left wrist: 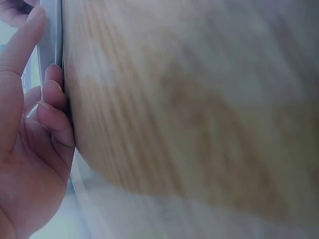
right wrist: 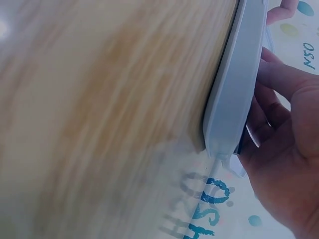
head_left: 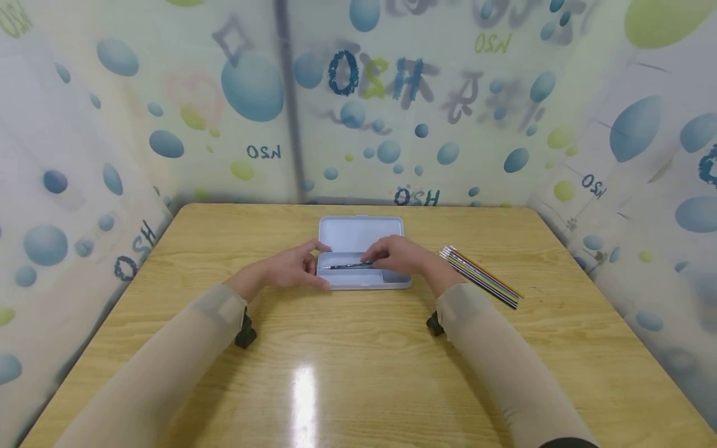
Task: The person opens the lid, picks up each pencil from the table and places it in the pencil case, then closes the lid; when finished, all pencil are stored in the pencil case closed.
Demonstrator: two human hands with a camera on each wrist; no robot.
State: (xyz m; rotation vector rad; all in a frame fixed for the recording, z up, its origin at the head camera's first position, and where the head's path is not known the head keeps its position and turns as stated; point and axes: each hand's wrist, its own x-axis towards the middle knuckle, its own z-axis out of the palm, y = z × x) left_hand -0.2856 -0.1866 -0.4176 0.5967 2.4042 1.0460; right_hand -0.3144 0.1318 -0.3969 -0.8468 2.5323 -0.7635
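Note:
A pale pencil case (head_left: 350,279) lies unfolded on the table, its lid (head_left: 361,231) tipped back behind the tray. My left hand (head_left: 291,266) holds the case's left end, thumb at the front corner and index finger near the hinge. Its other fingers curl beside the case in the left wrist view. With its fingertips over the tray, my right hand (head_left: 400,254) pinches a dark patterned pencil (head_left: 348,266), its point to the left. In the right wrist view the case's wall (right wrist: 234,84) hides the pencil.
Several colored pencils (head_left: 482,277) lie side by side on the wooden table (head_left: 358,373), right of the case. Patterned curtains (head_left: 358,124) enclose the table at the back and both sides.

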